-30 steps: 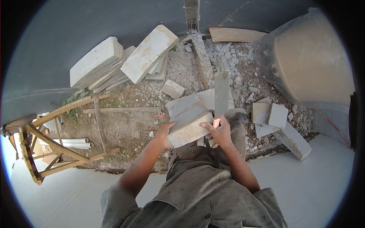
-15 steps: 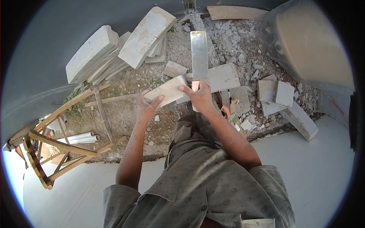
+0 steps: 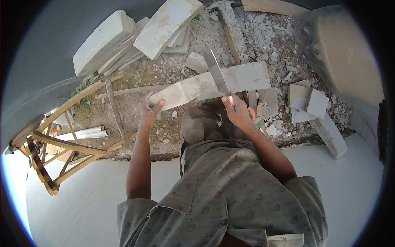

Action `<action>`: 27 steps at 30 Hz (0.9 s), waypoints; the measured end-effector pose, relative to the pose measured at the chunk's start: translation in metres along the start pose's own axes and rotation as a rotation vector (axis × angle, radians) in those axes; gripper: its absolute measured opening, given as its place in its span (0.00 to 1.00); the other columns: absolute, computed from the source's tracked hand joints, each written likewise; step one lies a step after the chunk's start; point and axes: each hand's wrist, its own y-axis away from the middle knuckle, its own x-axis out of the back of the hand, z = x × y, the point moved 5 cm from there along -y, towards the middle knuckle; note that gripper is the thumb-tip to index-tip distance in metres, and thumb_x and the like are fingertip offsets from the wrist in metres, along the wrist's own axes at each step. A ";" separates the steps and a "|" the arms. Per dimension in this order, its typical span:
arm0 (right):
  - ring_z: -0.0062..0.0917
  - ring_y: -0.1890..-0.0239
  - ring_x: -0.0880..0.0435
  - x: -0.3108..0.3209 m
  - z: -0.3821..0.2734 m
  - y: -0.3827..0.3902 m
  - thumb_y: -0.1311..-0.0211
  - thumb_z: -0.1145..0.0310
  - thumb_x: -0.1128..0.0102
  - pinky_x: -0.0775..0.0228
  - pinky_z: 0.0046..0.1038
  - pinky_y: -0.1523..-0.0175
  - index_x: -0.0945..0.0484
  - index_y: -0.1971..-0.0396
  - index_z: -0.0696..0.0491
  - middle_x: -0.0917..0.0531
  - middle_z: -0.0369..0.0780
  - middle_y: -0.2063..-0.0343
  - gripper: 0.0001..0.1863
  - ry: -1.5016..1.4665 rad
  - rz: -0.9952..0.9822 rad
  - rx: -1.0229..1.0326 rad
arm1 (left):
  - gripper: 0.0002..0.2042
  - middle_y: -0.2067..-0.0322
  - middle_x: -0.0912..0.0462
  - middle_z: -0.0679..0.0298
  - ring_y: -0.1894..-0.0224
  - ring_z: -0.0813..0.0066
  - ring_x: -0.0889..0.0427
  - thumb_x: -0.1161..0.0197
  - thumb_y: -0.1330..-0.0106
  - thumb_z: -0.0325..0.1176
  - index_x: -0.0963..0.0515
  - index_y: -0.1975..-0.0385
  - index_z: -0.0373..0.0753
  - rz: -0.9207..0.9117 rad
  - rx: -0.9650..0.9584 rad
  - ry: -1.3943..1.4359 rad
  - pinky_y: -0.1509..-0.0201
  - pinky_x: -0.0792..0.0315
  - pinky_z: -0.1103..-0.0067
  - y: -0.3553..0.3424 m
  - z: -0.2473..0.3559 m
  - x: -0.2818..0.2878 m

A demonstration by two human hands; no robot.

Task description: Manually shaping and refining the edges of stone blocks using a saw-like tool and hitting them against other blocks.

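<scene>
A pale, flat masonry block [image 3: 177, 95] is gripped at its left end by my left hand [image 3: 151, 109], thumb on top and fingers beneath. My right hand [image 3: 237, 112] is closed around the handle of a machete [image 3: 217, 71] with a broad, square-ended steel blade. The blade points away from me, tilted to the left and seen nearly edge-on. It passes close to the block's right end; whether they touch I cannot tell. Behind the blade a longer pale slab [image 3: 249, 77] lies on the ground, partly covered by the block in this view.
Large pale slabs [image 3: 105, 41] lean stacked by the dark wall at far left. Rubble [image 3: 263, 35] covers the ground ahead. Broken pieces [image 3: 317, 103] lie at right, near a big translucent container [image 3: 345, 57]. A wooden frame [image 3: 68, 145] and white pipes [image 3: 84, 133] are at left.
The machete has swung from upright and flat-on to leaning left and edge-on. My right hand has moved right and down, away from the block, which my left hand alone now holds.
</scene>
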 end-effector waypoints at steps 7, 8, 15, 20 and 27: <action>0.53 0.65 0.21 -0.038 -0.047 0.030 0.34 0.66 0.51 0.29 0.45 0.60 0.30 0.58 0.61 0.21 0.55 0.69 0.13 -0.136 0.013 0.394 | 0.35 0.51 0.27 0.51 0.54 0.69 0.26 0.34 0.40 0.49 0.39 0.38 0.35 0.047 -0.089 0.060 0.50 0.31 0.74 -0.009 -0.002 0.005; 0.53 0.65 0.21 -0.049 -0.043 0.028 0.34 0.66 0.51 0.29 0.45 0.60 0.30 0.58 0.61 0.21 0.55 0.69 0.13 -0.142 0.042 0.387 | 0.35 0.51 0.27 0.51 0.54 0.69 0.26 0.35 0.39 0.49 0.39 0.38 0.34 0.033 -0.100 0.059 0.50 0.31 0.75 -0.013 0.000 0.006; 0.56 0.67 0.22 -0.111 0.013 -0.006 0.35 0.69 0.51 0.33 0.48 0.64 0.33 0.59 0.59 0.22 0.57 0.75 0.09 0.034 0.182 0.170 | 0.35 0.53 0.27 0.52 0.53 0.69 0.26 0.36 0.37 0.50 0.40 0.38 0.34 -0.040 -0.075 -0.008 0.49 0.31 0.76 -0.031 -0.008 0.016; 0.55 0.66 0.22 -0.095 0.016 -0.004 0.34 0.67 0.52 0.33 0.47 0.64 0.32 0.60 0.59 0.22 0.55 0.76 0.10 0.061 0.167 0.117 | 0.39 0.45 0.34 0.47 0.40 0.50 0.38 0.34 0.42 0.55 0.40 0.38 0.37 0.050 -0.362 -0.399 0.41 0.38 0.59 -0.036 0.010 0.012; 0.55 0.64 0.22 -0.097 -0.013 0.010 0.33 0.63 0.52 0.31 0.49 0.61 0.34 0.58 0.58 0.20 0.55 0.72 0.13 -0.007 0.234 0.363 | 0.48 0.47 0.35 0.45 0.40 0.44 0.40 0.28 0.55 0.62 0.41 0.39 0.37 -0.072 -0.523 -0.529 0.38 0.55 0.42 -0.028 0.043 -0.024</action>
